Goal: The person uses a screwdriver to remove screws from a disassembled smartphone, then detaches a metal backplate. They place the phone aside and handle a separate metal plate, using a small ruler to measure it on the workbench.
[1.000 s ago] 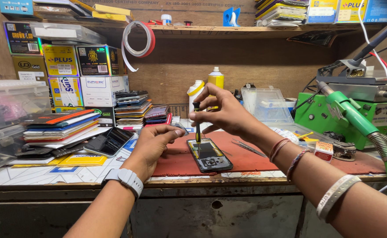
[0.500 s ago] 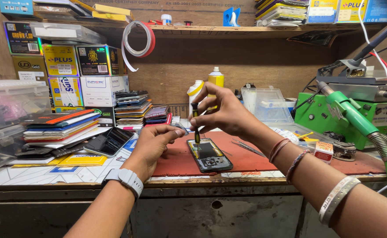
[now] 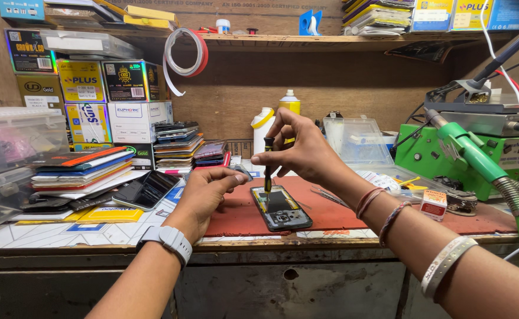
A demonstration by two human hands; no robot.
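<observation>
The opened phone (image 3: 281, 208) lies back-up on the red mat (image 3: 342, 210) at the near middle, cover already off, insides bare; the right hand (image 3: 298, 147) pinches a small screwdriver (image 3: 268, 165) upright onto it, so screw work looks unfinished. The left hand (image 3: 203, 192) rests loosely curled just left. Far left stand stacked yellow, black and white boxes (image 3: 94, 97).

The tip of the slim black-and-yellow screwdriver (image 3: 268, 168) is meeting the opened black phone (image 3: 281, 208), but the exact contact spot is too small to make out. Left of that phone, the left hand (image 3: 203, 195) is curling so its fingertips are hiding whatever they may be pinching. The right hand (image 3: 298, 150) is covering the screwdriver's upper handle. Both forearms are running off the bottom edge.
</observation>
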